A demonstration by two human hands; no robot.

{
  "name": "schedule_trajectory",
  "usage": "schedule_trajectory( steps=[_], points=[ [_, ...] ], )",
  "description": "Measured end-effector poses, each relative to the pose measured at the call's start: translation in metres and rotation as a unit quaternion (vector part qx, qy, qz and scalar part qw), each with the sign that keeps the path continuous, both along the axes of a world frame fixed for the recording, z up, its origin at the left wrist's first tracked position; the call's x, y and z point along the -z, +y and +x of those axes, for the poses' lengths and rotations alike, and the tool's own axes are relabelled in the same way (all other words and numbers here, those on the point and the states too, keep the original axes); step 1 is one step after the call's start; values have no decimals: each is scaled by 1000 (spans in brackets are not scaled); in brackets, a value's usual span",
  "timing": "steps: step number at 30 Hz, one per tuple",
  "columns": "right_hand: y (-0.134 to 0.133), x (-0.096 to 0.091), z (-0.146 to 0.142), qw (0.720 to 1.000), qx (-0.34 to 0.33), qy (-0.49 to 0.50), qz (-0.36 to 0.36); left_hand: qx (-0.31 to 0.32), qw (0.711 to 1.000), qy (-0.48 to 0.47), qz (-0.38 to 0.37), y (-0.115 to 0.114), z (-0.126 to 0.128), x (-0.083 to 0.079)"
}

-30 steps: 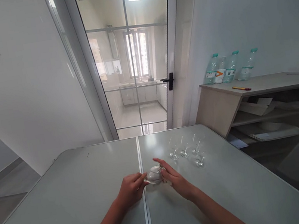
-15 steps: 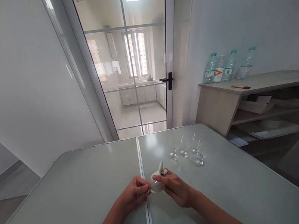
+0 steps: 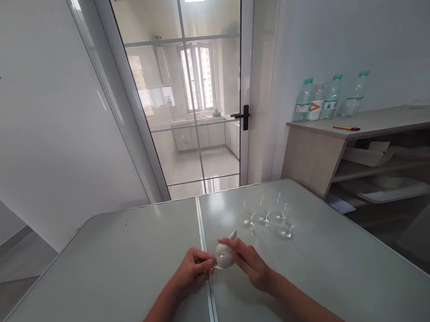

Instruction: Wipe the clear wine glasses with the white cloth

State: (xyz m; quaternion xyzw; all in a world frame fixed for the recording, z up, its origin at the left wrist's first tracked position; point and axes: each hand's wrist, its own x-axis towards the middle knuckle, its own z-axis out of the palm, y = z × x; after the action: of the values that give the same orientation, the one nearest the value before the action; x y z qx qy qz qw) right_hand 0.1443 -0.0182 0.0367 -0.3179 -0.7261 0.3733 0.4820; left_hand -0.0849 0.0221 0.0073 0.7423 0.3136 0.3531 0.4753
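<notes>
Both my hands meet over the middle of a grey table [image 3: 96, 288]. My left hand [image 3: 194, 270] pinches the stem end of a small clear stemmed glass [image 3: 223, 257] lying sideways between the hands. My right hand [image 3: 247, 259] is curled round the bowl and presses a white cloth [image 3: 232, 235] into it; a corner of the cloth sticks up above my fingers. Several more clear stemmed glasses [image 3: 266, 212] stand upright just beyond and to the right of my right hand.
A seam [image 3: 200, 223] splits the table down its middle. Behind it is a glass door [image 3: 189, 78] with a black handle. At the right a wooden shelf unit [image 3: 377, 127] carries three water bottles [image 3: 331, 96] and a red-and-yellow pen.
My right hand went from open fingers over the glass to curling round it with the cloth. The cloth corner rose, then sank a little. Both hands stayed above the seam.
</notes>
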Motion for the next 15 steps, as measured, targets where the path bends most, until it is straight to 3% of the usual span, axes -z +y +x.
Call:
schedule_trajectory(
  steps=[2,3,4,6,9,10,12,15],
  points=[
    [-2,0,-2,999,-10,-20,44,0,1000,-2,12,1,-3,0],
    [-1,0,-4,1000,4,0,31,-34,997,11,63,1,-4,1],
    [1,2,-6,999,27,35,-7,-78,987,32,139,1,-4,1],
    [9,6,-9,980,67,131,-134,-143,934,90,313,0,-4,3],
    [20,15,-10,916,51,252,-307,-143,851,165,477,0,-1,4],
    [22,17,-10,901,41,276,-333,-139,847,174,484,0,0,3],
    [22,18,-9,895,41,290,-336,-135,882,158,423,-2,3,0],
    [15,8,-5,930,79,235,-270,-107,971,88,197,-4,7,-7]
  ],
)
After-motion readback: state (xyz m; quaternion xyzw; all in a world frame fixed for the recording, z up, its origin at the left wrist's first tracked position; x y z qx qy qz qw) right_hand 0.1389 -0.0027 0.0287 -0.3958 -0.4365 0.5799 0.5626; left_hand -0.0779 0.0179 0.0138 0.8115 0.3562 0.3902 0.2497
